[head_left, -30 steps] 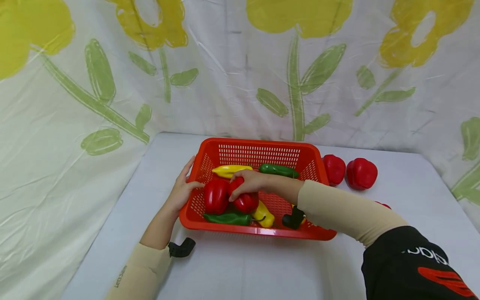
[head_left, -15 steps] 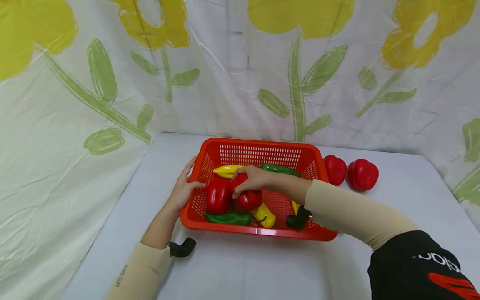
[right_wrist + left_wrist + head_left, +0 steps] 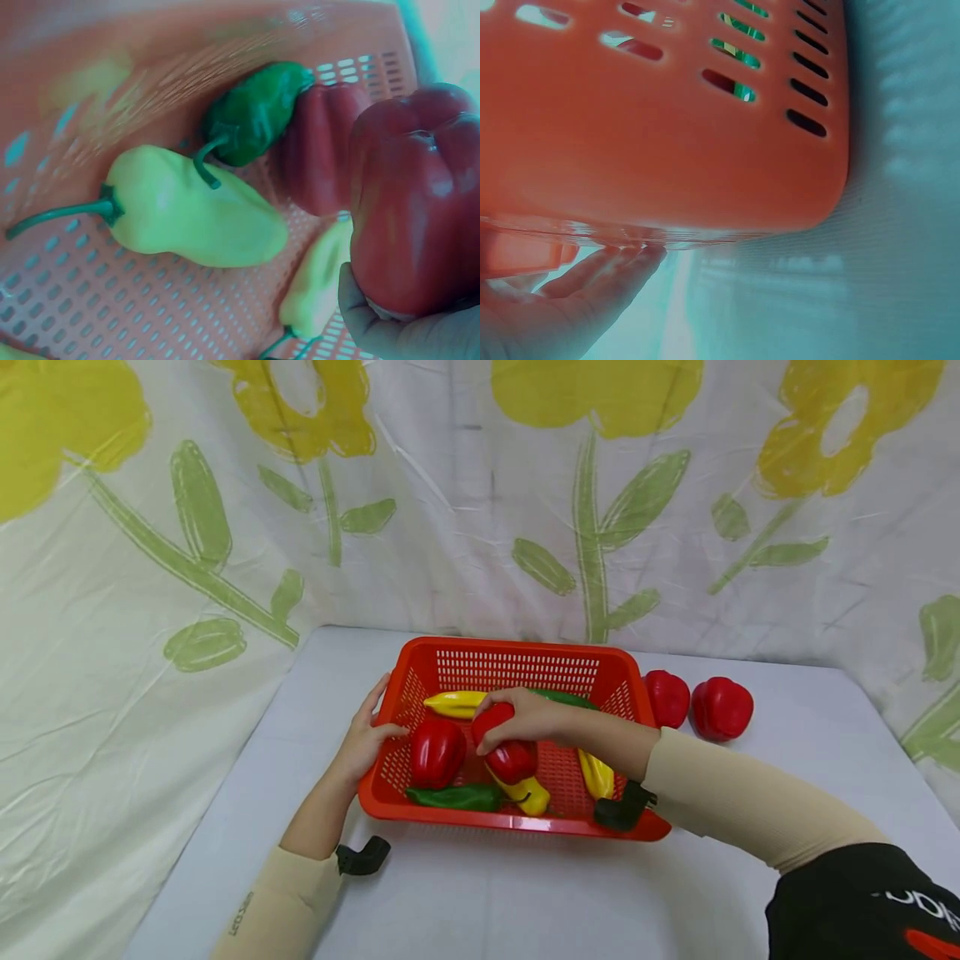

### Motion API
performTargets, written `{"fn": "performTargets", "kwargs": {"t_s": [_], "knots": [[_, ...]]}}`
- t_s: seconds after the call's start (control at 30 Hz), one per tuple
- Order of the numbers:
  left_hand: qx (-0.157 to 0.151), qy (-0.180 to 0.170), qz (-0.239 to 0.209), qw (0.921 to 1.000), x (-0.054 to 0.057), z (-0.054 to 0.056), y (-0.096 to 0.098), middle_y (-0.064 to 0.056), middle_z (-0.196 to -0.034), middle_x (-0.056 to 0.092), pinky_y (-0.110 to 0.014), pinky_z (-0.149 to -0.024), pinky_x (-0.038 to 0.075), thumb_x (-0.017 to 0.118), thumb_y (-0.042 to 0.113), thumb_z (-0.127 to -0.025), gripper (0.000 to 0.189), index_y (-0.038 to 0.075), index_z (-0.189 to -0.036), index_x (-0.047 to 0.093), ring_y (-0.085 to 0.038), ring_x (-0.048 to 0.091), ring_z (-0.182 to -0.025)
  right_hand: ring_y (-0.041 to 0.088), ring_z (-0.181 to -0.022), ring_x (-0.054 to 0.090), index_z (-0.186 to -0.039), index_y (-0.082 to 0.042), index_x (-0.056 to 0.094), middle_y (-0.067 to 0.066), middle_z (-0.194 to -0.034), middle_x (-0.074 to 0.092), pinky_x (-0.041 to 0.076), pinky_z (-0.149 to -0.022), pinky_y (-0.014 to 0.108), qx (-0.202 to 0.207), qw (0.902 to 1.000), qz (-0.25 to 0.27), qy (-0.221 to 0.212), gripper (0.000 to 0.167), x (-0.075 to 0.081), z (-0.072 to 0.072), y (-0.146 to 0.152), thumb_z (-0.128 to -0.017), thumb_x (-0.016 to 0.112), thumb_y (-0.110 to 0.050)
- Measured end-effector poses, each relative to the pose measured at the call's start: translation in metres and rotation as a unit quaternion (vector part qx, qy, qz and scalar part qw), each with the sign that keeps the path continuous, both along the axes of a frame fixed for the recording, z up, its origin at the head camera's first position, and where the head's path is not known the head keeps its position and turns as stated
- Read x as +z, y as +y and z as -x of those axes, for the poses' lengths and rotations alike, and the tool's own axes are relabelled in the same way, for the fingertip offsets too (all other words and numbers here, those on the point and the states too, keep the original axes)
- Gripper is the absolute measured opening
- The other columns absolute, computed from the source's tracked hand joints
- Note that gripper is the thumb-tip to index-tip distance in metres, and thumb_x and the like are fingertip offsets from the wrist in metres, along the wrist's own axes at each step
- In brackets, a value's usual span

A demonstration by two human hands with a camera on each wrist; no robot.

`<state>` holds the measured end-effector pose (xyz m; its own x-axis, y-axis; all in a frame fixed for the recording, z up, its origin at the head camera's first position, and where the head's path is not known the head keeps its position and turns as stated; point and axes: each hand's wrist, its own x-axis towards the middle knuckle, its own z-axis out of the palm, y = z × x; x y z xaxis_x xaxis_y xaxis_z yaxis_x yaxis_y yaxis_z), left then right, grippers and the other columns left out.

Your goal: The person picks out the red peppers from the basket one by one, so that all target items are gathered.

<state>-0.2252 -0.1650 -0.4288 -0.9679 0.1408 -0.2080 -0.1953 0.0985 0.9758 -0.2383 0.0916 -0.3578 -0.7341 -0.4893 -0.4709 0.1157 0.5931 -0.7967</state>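
The left hand (image 3: 365, 737) holds the left end of a red plastic basket (image 3: 525, 647), thumb over the rim. In the left wrist view its fingers (image 3: 619, 289) lie against the basket's outer side. Inside the basket, the right hand (image 3: 531, 714) grips a red bell pepper (image 3: 516, 763), its thumb and fingers on either side. The right wrist view shows this bell pepper (image 3: 416, 217) above the other vegetables. Left of it lies a second red bell pepper (image 3: 437, 753). A long green pepper (image 3: 456, 797) and a yellow pepper (image 3: 534, 799) lie along the near wall.
Another yellow pepper (image 3: 452, 704) and a green pepper (image 3: 564, 698) lie at the basket's back, with one more yellow pepper (image 3: 597, 774) at the right. Two red bell peppers (image 3: 722, 708) stand on the white table (image 3: 480, 902) beyond the basket's right end. A flowered cloth (image 3: 465, 527) hangs behind.
The right hand has moved right with the red bell pepper, away from the other one, uncovering the yellow pepper at the basket's right. The left hand has stayed at the rim.
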Motion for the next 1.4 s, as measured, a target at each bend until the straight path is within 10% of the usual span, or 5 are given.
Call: {"fn": "performTargets", "kwargs": {"t_s": [1.4], "knots": [[0.004, -0.01, 0.0, 0.9999, 0.002, 0.0, 0.001, -0.02, -0.136, 0.043, -0.032, -0.083, 0.053, 0.048, 0.004, -0.088, 0.079, 0.042, -0.147, 0.013, -0.029, 0.052, -0.11, 0.033, -0.115, 0.046, -0.123, -0.013, 0.05, 0.017, -0.124, 0.049, 0.056, -0.077, 0.042, -0.073, 0.9886, 0.123, 0.046, 0.056, 0.033, -0.058, 0.073, -0.072, 0.074, -0.016]]}}
